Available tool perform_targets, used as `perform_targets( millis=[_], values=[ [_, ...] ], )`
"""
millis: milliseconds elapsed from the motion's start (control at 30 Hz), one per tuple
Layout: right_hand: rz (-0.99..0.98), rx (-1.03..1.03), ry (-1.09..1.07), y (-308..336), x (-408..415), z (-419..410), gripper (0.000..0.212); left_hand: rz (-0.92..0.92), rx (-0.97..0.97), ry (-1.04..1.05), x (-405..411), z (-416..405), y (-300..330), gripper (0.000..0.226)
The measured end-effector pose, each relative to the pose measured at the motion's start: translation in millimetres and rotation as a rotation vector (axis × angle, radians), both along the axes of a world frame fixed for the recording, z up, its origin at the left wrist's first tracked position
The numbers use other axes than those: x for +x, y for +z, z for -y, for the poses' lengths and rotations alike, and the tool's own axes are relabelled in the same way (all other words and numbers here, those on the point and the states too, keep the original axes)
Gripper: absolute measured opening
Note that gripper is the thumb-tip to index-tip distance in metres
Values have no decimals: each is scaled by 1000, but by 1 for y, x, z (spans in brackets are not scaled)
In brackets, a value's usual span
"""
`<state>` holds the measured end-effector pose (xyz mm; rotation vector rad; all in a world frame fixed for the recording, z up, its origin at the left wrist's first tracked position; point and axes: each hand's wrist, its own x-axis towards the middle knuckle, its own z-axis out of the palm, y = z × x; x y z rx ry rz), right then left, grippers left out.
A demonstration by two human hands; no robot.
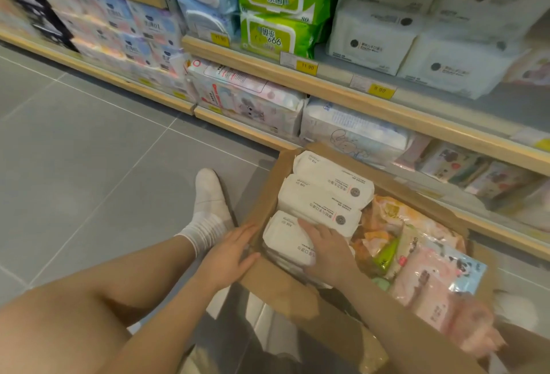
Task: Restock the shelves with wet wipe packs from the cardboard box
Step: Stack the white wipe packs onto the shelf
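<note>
At lower centre of the frame, the left hand (pixel 230 250) rests flat, fingers straight, on the cardboard box (pixel 268 192) wall; the right hand (pixel 326 244) lies spread on the nearest white wipe pack (pixel 285 239) inside. Beyond, upper right, matching white packs (pixel 372 37) fill the shelf (pixel 342 88).

floor (pixel 89 165) grey tiles | cardboard box (pixel 285 290) on it | shelves (pixel 357 97) stocked

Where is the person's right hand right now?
In the head view, the right hand lies inside the cardboard box, resting on the nearest white wet wipe pack, lower middle of the picture.
</note>
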<state>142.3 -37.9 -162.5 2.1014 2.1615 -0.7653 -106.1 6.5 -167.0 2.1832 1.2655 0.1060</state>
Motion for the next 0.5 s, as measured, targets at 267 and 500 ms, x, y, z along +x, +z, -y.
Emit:
perform_targets(
  millis=[267,500],
  values=[
    [-131,-8,-85,62,31,-8,99,-77,-36,-58,1,-12,12,63],
    [-117,126,-162,141,88,-5,100,-111,111,-155,62,-53,54,55]
  ],
)
